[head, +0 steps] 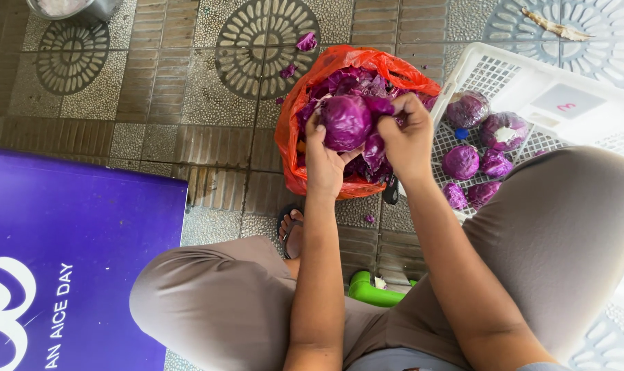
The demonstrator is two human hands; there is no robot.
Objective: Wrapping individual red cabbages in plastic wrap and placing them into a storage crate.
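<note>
Gripping round glossy purple cabbage [345, 122]: left hand [323, 161], right hand [408, 137].

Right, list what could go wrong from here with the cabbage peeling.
1. The left hand holds the purple cabbage from below while the right hand pulls leaves; a hard tug could knock it loose.
2. Torn leaves may miss the orange bag; scraps already lie on the tiled floor, a possible slip hazard.
3. The white crate of peeled heads sits against the knee and could be nudged.
</note>
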